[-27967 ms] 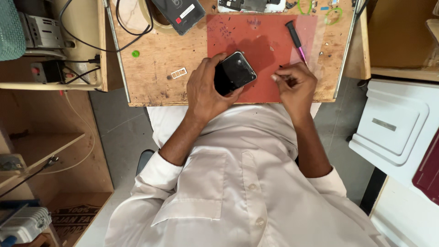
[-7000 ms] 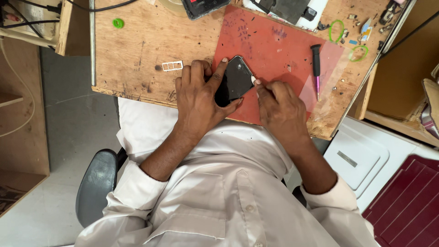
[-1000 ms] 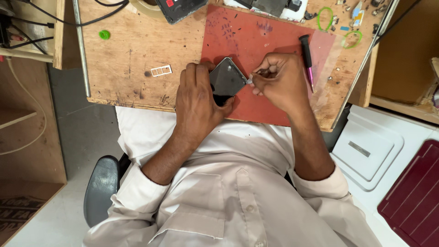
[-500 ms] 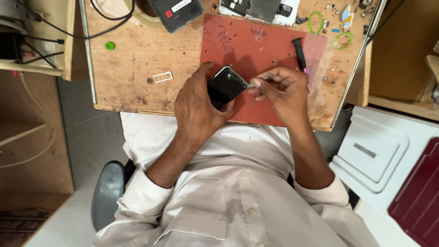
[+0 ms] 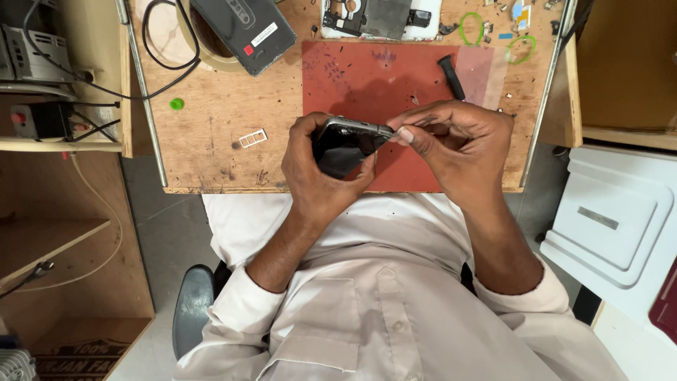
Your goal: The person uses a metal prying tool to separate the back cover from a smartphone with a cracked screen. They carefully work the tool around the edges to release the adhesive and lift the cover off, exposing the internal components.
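centre of frame: a dark phone (image 5: pixel 343 144) is clasped edgewise by the left hand (image 5: pixel 321 173); the right hand (image 5: pixel 458 141) fingertips (image 5: pixel 403 134) are pinched at its rim. judged light, stiff, slippery, fragile; best gripped by the edges.

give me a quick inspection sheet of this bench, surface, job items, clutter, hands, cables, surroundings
surface: wooden bench top, scratched, with a red mat on it.
job's things: dark phone held tilted on edge above the mat's near edge.
clutter: black screwdriver on the mat; small sim tray and green cap on the wood; opened phone frame, green rings and small parts at the far edge; dark device far left.
grippers: left hand grips the phone; right hand pinches at the phone's upper edge, what it pinches is too small to tell.
cables: black cable looped at the far left.
surroundings: wooden shelves left, white lidded box right, grey chair seat below.
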